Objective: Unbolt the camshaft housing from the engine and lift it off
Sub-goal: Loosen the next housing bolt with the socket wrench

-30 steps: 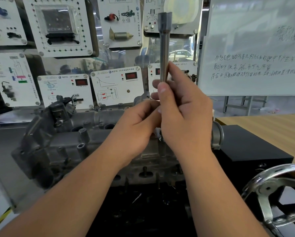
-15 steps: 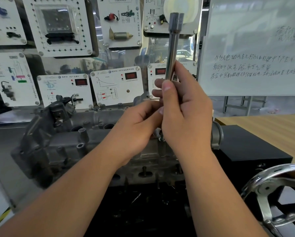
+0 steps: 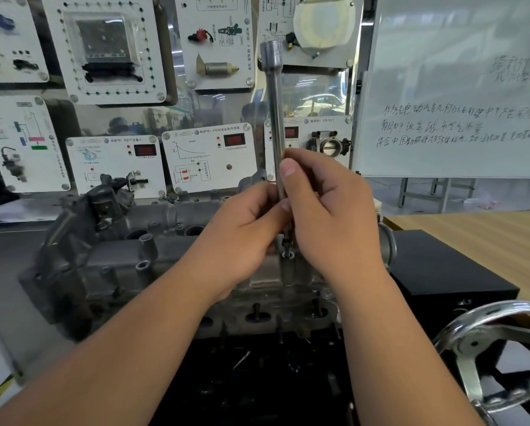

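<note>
A grey cast camshaft housing [image 3: 153, 241] lies across the top of the engine [image 3: 257, 305] in the middle of the view. A long steel extension bar [image 3: 275, 112] stands nearly upright over a bolt hole [image 3: 287, 255] near the housing's right end. My right hand [image 3: 328, 216] grips the bar's lower part, thumb against the shaft. My left hand [image 3: 242, 232] holds the bar just below, fingers curled round it. The bar's lower tip and the bolt head are hidden between my hands.
A black box [image 3: 448, 272] stands right of the engine, with a wooden table [image 3: 484, 238] behind it. A chrome handwheel [image 3: 497, 342] sits at the lower right. Training display panels [image 3: 208, 161] and a whiteboard [image 3: 454, 87] form the back wall.
The bar's top has swung from leaning right to slightly left and sits lower. Both hands keep their grip and have dropped a little toward the housing.
</note>
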A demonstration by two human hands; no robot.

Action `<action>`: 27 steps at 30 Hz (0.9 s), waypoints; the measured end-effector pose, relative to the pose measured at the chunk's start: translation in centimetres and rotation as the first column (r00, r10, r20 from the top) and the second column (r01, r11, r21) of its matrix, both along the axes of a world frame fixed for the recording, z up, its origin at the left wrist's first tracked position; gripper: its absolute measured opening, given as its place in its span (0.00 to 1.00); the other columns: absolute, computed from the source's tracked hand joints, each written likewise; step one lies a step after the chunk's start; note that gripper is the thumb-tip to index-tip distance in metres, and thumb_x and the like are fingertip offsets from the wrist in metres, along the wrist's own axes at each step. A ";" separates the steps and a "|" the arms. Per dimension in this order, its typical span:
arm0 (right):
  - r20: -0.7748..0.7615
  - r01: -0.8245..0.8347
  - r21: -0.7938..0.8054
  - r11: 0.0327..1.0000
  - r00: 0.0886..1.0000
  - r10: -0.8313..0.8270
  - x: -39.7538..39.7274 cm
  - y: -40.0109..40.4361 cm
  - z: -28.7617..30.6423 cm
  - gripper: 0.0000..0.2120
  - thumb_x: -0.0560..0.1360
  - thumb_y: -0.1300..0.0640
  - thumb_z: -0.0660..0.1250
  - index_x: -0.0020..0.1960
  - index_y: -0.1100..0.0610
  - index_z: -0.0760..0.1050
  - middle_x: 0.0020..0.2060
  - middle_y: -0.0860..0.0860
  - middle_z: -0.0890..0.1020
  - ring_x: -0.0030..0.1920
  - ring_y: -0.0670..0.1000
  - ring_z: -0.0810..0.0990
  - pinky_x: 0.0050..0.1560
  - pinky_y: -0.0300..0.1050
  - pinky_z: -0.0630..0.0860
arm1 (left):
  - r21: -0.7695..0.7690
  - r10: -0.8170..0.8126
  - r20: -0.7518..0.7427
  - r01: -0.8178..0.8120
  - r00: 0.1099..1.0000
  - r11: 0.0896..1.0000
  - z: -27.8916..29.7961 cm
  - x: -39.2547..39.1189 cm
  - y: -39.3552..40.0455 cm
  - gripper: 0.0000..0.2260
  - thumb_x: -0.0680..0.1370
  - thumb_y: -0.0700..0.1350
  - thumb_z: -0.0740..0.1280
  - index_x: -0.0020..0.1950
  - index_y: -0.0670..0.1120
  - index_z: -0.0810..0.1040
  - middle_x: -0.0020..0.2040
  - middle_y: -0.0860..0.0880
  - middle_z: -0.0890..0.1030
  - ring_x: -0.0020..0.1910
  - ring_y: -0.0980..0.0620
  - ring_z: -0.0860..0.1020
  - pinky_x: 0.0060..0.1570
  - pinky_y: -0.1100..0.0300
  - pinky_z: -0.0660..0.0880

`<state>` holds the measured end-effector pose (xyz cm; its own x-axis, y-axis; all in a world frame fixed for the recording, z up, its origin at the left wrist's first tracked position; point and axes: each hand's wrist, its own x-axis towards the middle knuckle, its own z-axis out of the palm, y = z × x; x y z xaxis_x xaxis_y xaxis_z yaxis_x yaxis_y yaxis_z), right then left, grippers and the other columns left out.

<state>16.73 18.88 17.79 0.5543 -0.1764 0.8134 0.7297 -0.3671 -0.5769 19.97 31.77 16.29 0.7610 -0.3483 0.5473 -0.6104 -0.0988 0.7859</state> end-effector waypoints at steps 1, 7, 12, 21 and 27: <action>0.004 0.003 0.011 1.000 1.000 -0.003 -0.1 -0.2 0.1 0.09 0.82 0.53 0.64 0.56 0.50 0.82 0.37 0.38 0.82 0.43 0.38 0.80 0.42 0.29 0.73 | 0.009 0.019 0.012 -0.020 1.000 1.000 0.0 -0.1 0.0 0.17 0.78 0.60 0.65 0.53 0.47 0.80 0.47 0.40 0.82 0.40 0.51 0.77 0.38 0.57 0.74; -0.222 0.065 -0.144 0.987 0.970 -0.097 -0.2 -2.4 0.7 0.07 0.77 0.57 0.66 0.45 0.47 0.81 0.32 0.40 0.82 0.28 0.39 0.76 0.27 0.29 0.68 | 0.009 0.106 0.081 -0.107 0.991 0.994 0.0 -0.5 -0.2 0.14 0.74 0.63 0.63 0.45 0.56 0.80 0.35 0.56 0.79 0.32 0.61 0.73 0.33 0.64 0.75; -0.418 -0.026 -0.363 0.932 0.898 -0.138 -0.3 -3.5 0.7 0.09 0.75 0.57 0.66 0.40 0.49 0.82 0.27 0.44 0.82 0.24 0.41 0.76 0.25 0.35 0.68 | 0.023 0.137 0.103 -0.140 0.985 0.990 0.0 -0.7 -0.1 0.16 0.73 0.65 0.63 0.46 0.54 0.80 0.43 0.46 0.81 0.33 0.58 0.73 0.39 0.55 0.75; -0.517 -0.209 -0.419 0.884 0.855 -0.043 -0.6 -3.9 0.7 0.11 0.71 0.60 0.75 0.49 0.46 0.82 0.37 0.38 0.84 0.35 0.45 0.84 0.33 0.42 0.81 | -0.400 0.037 -0.202 -0.117 0.979 0.909 1.9 -1.0 -0.2 0.12 0.77 0.52 0.72 0.33 0.57 0.79 0.36 0.51 0.83 0.33 0.55 0.81 0.25 0.65 0.70; -0.441 -0.171 -0.536 0.827 0.892 -0.101 -0.4 -3.7 0.5 0.05 0.72 0.53 0.77 0.46 0.47 0.83 0.36 0.43 0.83 0.35 0.38 0.80 0.33 0.30 0.73 | -0.444 0.040 -0.292 -0.172 0.956 0.879 2.0 -0.4 -0.2 0.11 0.82 0.47 0.69 0.38 0.54 0.80 0.36 0.50 0.83 0.34 0.54 0.81 0.23 0.66 0.68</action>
<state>16.35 15.16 18.30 0.8650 0.2477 0.4363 0.4720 -0.6965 -0.5405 19.59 31.53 18.25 0.9179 -0.0160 0.3964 -0.3788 0.2617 0.8877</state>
